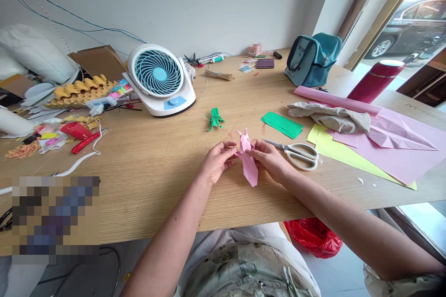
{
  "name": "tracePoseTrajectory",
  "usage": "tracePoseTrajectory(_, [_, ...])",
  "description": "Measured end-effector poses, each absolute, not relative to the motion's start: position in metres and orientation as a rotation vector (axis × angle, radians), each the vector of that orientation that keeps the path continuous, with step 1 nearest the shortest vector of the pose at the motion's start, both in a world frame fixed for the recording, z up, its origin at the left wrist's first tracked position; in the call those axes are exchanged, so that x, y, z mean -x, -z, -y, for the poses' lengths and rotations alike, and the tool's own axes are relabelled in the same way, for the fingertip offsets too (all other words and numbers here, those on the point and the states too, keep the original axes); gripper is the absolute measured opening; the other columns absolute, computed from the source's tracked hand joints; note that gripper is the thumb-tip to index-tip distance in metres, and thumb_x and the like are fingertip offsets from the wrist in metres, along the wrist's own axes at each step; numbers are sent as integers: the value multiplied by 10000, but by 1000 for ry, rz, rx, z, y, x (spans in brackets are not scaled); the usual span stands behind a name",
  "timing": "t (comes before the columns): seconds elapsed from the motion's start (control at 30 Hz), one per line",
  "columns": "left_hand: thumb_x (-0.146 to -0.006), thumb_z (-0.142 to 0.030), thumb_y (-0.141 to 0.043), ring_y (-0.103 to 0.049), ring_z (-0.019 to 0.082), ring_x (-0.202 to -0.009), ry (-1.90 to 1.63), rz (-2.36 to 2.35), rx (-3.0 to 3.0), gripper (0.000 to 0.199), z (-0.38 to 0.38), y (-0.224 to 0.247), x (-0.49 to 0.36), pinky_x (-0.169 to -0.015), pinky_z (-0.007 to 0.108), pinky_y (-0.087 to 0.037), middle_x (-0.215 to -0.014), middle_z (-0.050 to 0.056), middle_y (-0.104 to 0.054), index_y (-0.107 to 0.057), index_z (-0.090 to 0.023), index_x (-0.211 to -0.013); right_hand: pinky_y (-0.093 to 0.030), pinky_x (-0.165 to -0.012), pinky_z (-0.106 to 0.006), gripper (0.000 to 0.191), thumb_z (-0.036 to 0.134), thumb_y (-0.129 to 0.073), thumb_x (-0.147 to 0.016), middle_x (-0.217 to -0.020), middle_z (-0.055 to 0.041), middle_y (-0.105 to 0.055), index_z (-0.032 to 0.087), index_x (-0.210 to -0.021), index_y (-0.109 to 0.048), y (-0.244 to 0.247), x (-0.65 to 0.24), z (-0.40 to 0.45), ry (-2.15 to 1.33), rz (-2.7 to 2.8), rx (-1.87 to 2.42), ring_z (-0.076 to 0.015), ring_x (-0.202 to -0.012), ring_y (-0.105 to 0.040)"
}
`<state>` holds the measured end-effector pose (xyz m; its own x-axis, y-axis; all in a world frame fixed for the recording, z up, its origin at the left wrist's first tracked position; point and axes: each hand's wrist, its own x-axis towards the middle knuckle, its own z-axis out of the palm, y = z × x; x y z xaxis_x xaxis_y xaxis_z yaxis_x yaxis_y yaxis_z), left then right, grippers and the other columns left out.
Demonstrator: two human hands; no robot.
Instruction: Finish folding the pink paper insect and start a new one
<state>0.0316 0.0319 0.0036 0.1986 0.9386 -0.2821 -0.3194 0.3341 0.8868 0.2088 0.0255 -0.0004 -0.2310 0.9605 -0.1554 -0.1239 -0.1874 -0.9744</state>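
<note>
A pink origami figure (250,169) with thin folded points at its far end is held between both hands, just above the table's front part. On its left side, my left hand (220,160) pinches one of the narrow pink points. My right hand (270,158) grips the figure's right edge with thumb and fingers. Beyond the hands stands a green origami insect (215,119) with several bent legs. Folded green paper (282,124) lies to the right of it. White-handled scissors (302,157) rest beside my right hand, blades pointing toward it.
A white fan (160,79) stands at the back left, near clutter and a red-handled tool (85,141). On the right lie grey gloves (329,116), yellow paper (348,157) and pink paper (404,160). Behind them are a maroon flask (374,81) and a teal bag (310,60).
</note>
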Motion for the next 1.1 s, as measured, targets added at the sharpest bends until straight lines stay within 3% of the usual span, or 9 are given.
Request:
tracePoseTrajectory(0.23, [-593,-362,-868,-618,115,-714,-1131,-1136,-1008,382,-31,-6,-32,-560,196,-374,-749,2,-685,-641,-167,-831,-339,-533,-247,350,453,-750,-692,-692,36,-569,204,-818,-540,-1,-209,-26,-1556,1177,1138,-110,-578,-472])
tracePoseTrajectory(0.33, [-596,-348,-856,-613,117,-676,-1170,-1192,-1125,336,-33,-4,-30,-606,219,-403,-712,5,-694,-673,-158,-804,-340,-535,-250,355,457,-750,-684,-690,36,-572,203,-817,-540,-1,-208,-26,-1554,1177,1138,-111,-577,-473])
tracePoseTrajectory(0.57, [-633,-365,-802,-667,175,-775,-1089,-1147,-1228,288,-36,-1,-26,-816,311,-480,-810,63,-751,-732,-136,-793,-331,-529,-249,367,460,-751,-680,-691,37,-568,199,-828,-541,1,-208,-26,-1535,1184,1135,-108,-575,-469])
tracePoseTrajectory(0.83, [-691,-322,-736,-650,176,-775,-1050,-1190,-1320,195,-36,3,-25,-795,307,-468,-789,49,-725,-669,-149,-752,-345,-537,-253,353,465,-743,-703,-702,36,-574,206,-830,-540,4,-209,-27,-1518,1211,1112,-115,-586,-485])
tracePoseTrajectory(1.1, [-733,-379,-716,-635,181,-813,-913,-1126,-1402,244,-35,-7,-21,-817,300,-452,-845,54,-751,-754,-157,-827,-350,-541,-254,350,456,-755,-686,-699,33,-585,200,-813,-553,0,-208,-26,-1504,1209,1102,-113,-581,-485])
